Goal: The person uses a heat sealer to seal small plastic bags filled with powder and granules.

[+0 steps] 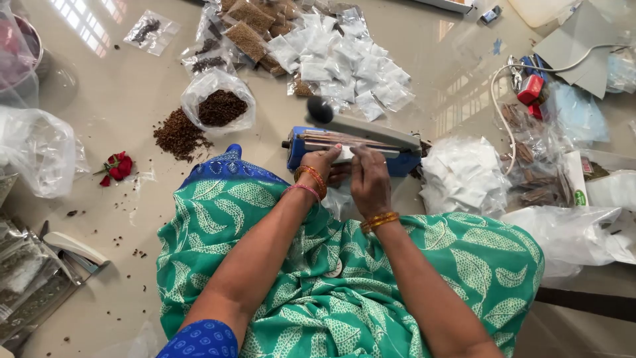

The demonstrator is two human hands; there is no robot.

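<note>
A blue heat sealer [301, 149] with a grey lever arm and black knob [319, 109] stands on the floor in front of my knees. My left hand [324, 162] and my right hand [369, 180] are both at its sealing bar, pinching a small clear plastic pouch [346, 154] laid across the bar. The lever arm is raised above the pouch. Most of the pouch is hidden by my fingers. Both wrists wear orange bangles.
Beyond the sealer lies a heap of small sealed white pouches [338, 56] and brown-filled packets [248, 30]. A bag of dark seeds [220, 106] and a loose seed pile [179, 134] sit at left, near a red flower [118, 166]. Empty white pouches [464, 176] lie at right.
</note>
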